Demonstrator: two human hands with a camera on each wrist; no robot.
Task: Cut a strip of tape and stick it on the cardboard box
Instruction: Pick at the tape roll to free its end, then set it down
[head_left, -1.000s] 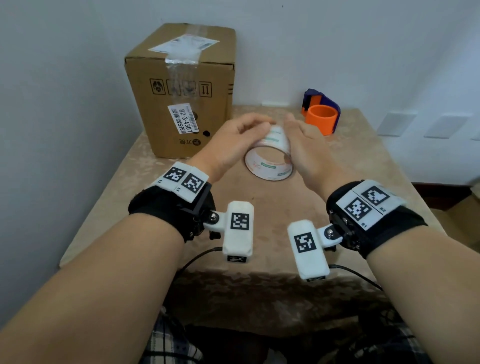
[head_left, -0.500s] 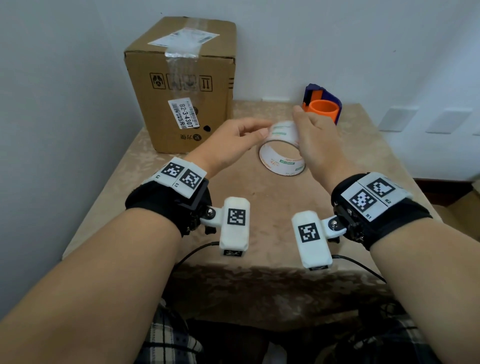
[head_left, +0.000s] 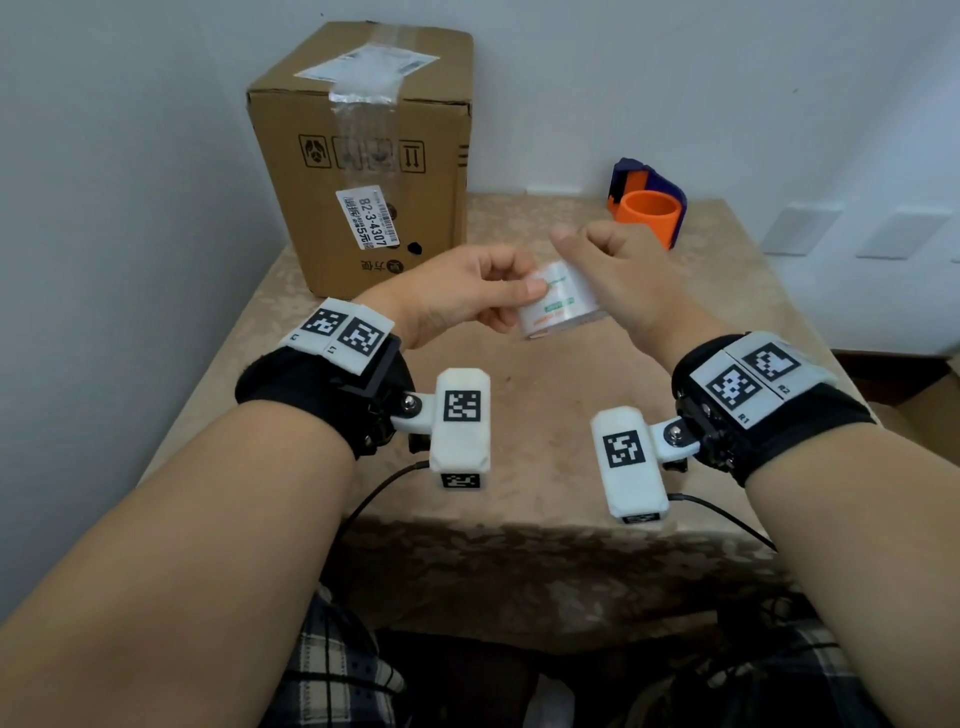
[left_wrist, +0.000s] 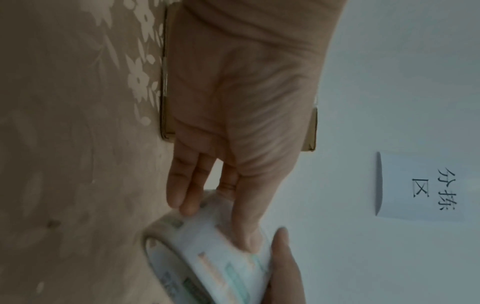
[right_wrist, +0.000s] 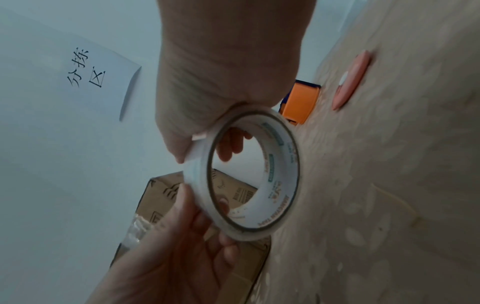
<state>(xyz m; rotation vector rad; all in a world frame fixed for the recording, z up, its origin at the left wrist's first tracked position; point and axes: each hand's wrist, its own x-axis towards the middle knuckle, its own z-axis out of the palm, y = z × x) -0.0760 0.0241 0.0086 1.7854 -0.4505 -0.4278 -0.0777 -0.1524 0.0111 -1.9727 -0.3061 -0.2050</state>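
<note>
Both hands hold one roll of tape (head_left: 563, 301) in the air above the desk (head_left: 519, 415); left hand (head_left: 457, 296) takes it from the left side, thumb on the outer face, fingers curled round the rim; in the left wrist view the thumb (left_wrist: 246, 216) lies flat across the printed band, two fingertips resting on the near rim of the roll (left_wrist: 207, 257); right hand (head_left: 623, 280) closes on the roll from the right side, its fingers curled over the top edge; in the right wrist view the roll (right_wrist: 249, 174) faces the lens as an open ring, fingertips (right_wrist: 231, 144) visible through its core; a short white tab of tape stands off the outer winding beside the right thumb; whether that tab is pinched, cannot tell.

Roll tilted, axis roughly level; no contact with the desk seen; printed lettering runs inside the core.

Beyond the grip, left and farther back: cardboard box (head_left: 363, 156), upright on the desk against the wall, clear tape and a white label across its top, barcode sticker on the front face; beyond the grip, right and farther back: orange and blue tape dispenser (head_left: 647, 208), well apart from the hands; in the right wrist view a pink flat object (right_wrist: 350, 80) lies on the desk near the dispenser (right_wrist: 301, 102); its kind cannot be told; on the wall a white paper sheet (right_wrist: 64, 67) with handwritten characters.
</note>
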